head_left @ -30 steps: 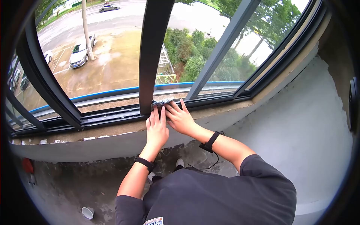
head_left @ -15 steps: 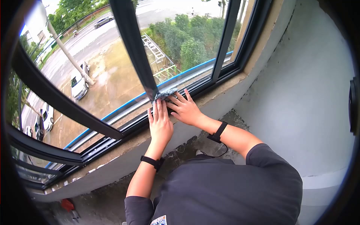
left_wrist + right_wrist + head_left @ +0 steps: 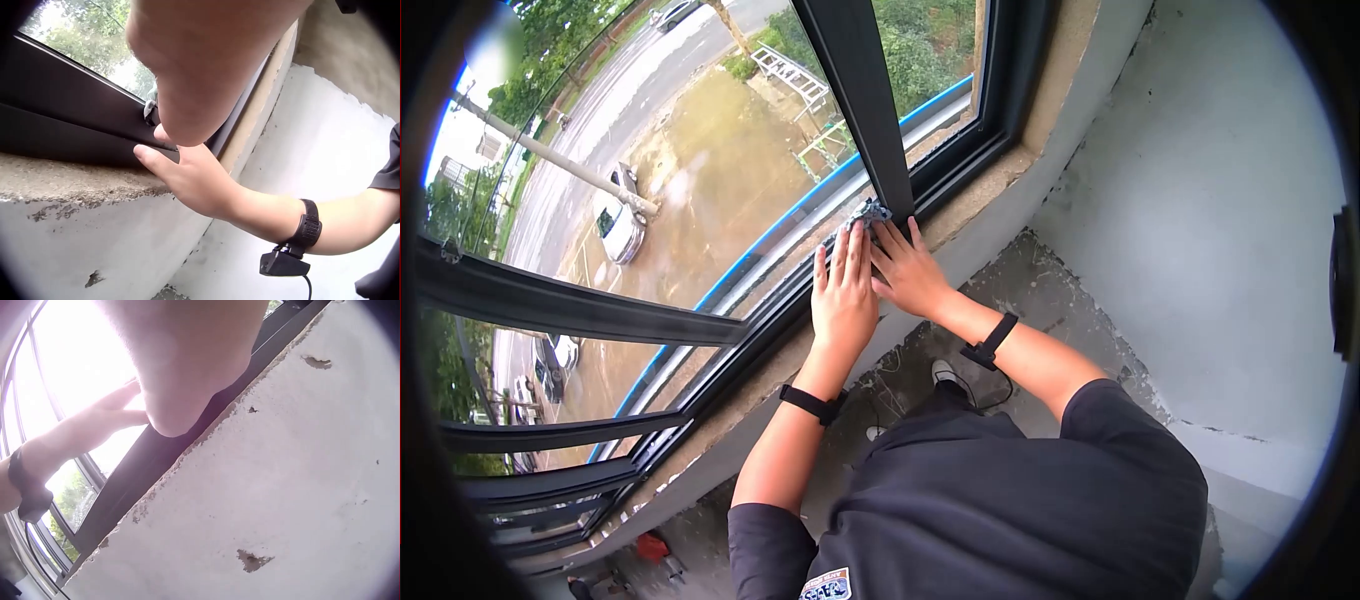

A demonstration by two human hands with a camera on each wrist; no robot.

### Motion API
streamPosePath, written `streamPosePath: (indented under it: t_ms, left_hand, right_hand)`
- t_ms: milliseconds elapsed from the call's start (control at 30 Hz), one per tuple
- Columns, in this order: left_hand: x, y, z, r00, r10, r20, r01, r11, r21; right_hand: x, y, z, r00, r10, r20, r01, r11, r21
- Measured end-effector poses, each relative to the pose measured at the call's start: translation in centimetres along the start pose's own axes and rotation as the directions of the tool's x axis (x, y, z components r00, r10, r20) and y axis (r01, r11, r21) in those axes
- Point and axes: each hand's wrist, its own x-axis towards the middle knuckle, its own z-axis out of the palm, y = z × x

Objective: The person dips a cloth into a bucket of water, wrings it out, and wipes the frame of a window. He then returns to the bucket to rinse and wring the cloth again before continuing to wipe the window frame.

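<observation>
A crumpled grey-blue cloth lies at the bottom of the window, against the foot of a dark upright frame bar. My left hand reaches forward with straight fingers, their tips on the cloth's near edge. Beside it, my right hand has its fingers spread, some on the cloth and the outer one against the bar's foot. The thumb side of the right hand is close to the left fingers. In the left wrist view, a bit of the cloth shows past the left forearm and hand, which cover most of it.
Below the dark window track runs a rough sill edge over a pale plastered wall. More frame bars stand at the left. A red object lies on the floor. Outside are a parked white car and a ladder-like frame.
Both hands and the cloth have shifted right along the bottom of the window. The cloth now lies left of the upright's foot rather than right of it. The head view has turned.
</observation>
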Motion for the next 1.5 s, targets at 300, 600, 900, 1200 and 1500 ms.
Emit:
streamPosePath:
  t_ms: [300,600,900,1200,1500]
  left_hand:
    - [2.7,-0.3,-5.7,0.989,-0.092,-0.12,0.092,0.996,-0.001]
    - [-0.2,-4.7,-12.1,0.911,-0.226,-0.345,0.19,0.972,-0.136]
    - [-11.2,-11.8,-15.2,0.745,-0.454,-0.489,0.357,0.89,-0.283]
    - [-22.2,-17.9,-17.8,0.546,-0.642,-0.538,0.579,0.754,-0.311]
    - [-26.9,-19.2,-15.1,0.535,-0.688,-0.49,0.429,0.721,-0.545]
  right_hand:
    - [4.3,-1.6,-2.7,0.943,0.005,-0.332,0.048,0.988,0.15]
    - [9.9,-8.4,-8.3,0.929,-0.13,-0.346,0.171,0.981,0.089]
    - [13.5,-21.5,-9.1,0.881,-0.406,-0.243,0.42,0.907,0.009]
    - [17.1,-34.7,-7.4,0.742,-0.66,-0.121,0.632,0.748,-0.203]
    - [15.7,-38.3,-4.4,0.739,-0.663,0.115,0.663,0.688,-0.294]
